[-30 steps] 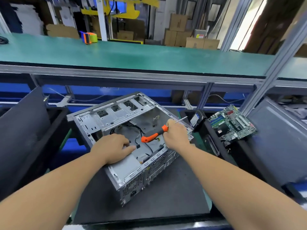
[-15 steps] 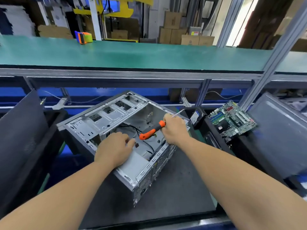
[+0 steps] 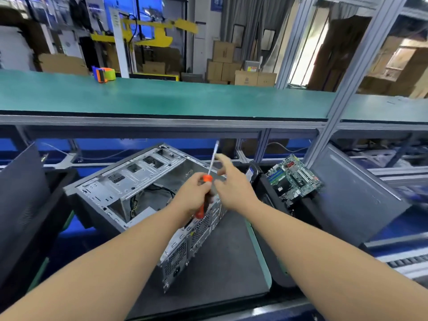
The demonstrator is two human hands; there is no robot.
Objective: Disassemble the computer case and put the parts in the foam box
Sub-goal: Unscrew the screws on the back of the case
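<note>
The open metal computer case (image 3: 139, 179) lies on its side on a dark mat (image 3: 222, 262), loose black cables showing inside it. My left hand (image 3: 193, 195) grips the orange-handled screwdriver (image 3: 206, 191) above the case's near right corner, with the shaft pointing up and away. My right hand (image 3: 232, 184) hovers just right of the screwdriver, fingers spread and holding nothing. A green motherboard (image 3: 293, 177) leans in the black foam box (image 3: 298, 209) to the right.
A grey side panel (image 3: 354, 193) leans at the right, a dark panel (image 3: 20, 200) at the left. A green shelf (image 3: 162, 98) runs across above the bench, carrying an orange and green tape dispenser (image 3: 104, 74). Cardboard boxes stand behind.
The screwdriver has passed from my right hand to my left, which left the inside of the case. The tool now points upward, and my right hand has let go.
</note>
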